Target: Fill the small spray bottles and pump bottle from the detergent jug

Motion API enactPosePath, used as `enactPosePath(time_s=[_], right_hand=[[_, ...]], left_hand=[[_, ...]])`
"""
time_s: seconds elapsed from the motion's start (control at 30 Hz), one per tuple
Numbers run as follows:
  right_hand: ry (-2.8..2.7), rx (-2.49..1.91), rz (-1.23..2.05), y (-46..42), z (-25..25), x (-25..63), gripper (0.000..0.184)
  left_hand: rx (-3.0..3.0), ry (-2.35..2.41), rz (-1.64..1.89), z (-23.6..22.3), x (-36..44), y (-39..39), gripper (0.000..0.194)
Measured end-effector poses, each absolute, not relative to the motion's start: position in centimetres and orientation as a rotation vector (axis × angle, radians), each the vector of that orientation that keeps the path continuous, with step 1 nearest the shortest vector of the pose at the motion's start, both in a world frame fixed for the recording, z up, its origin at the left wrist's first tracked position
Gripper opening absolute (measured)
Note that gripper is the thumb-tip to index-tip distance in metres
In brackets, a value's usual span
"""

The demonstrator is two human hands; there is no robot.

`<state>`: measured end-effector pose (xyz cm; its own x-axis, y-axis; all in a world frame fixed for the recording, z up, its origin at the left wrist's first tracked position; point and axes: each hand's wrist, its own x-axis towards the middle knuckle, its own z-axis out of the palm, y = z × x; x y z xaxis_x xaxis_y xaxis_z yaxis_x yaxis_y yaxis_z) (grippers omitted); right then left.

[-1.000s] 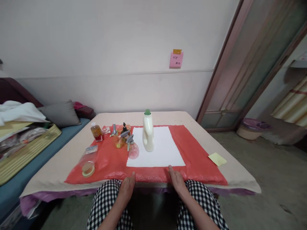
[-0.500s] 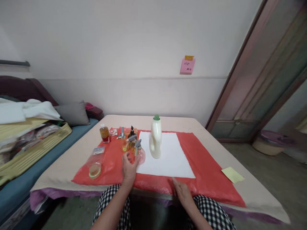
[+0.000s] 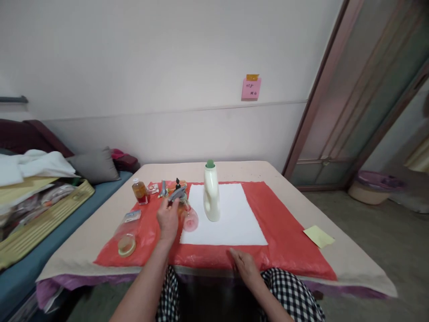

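My left hand (image 3: 167, 219) reaches over the red sheet (image 3: 284, 232), its fingers curled round a small spray bottle with a grey trigger head (image 3: 176, 195); the bottle's body is hidden behind the hand. A pink round spray bottle (image 3: 190, 220) stands just right of that hand. A tall white bottle with a green cap (image 3: 211, 194) stands upright on the white paper (image 3: 231, 219). My right hand (image 3: 244, 264) lies flat at the table's near edge, fingers stretched out, holding nothing.
An amber bottle (image 3: 139, 191) and small items stand at the sheet's back left. A clear jar (image 3: 125, 235) lies on its side at front left. A yellow note (image 3: 318, 236) lies on the table's right. A couch with a yellow basket (image 3: 43, 210) is on the left, a door on the right.
My left hand left the table edge, moved forward over the red sheet and closed on the grey-headed spray bottle. My right hand stayed at the edge. The camera view shifted slightly.
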<state>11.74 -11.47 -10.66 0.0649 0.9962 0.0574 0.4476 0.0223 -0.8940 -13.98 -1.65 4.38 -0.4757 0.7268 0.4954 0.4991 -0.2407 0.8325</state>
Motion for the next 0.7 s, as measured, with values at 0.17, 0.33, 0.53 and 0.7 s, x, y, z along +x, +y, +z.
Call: enactPosePath(time_s=[0.17,0.33,0.53,0.7], right_hand=[[-1.509,-1.499,0.852,-11.4,-10.6,11.7,0.054],[-1.52,-1.489,0.848,-11.2,-10.6,11.5,0.054],[-1.526,-1.485,0.857,-11.4,-10.3,11.6,0.052],[-1.519,-1.493,0.865,-11.5,-10.4,11.7,0.051]], left_hand=[[1.076,1.833,2.164,6.0,-17.9,-3.8,0.033],[0.579,1.624,2.083,2.7,-19.5,-4.8,0.025],[0.387,1.467,1.72,-3.9,-14.9,-6.7,0.013],[0.267,1.447,1.609,-6.3,-13.9,-6.6,0.012]])
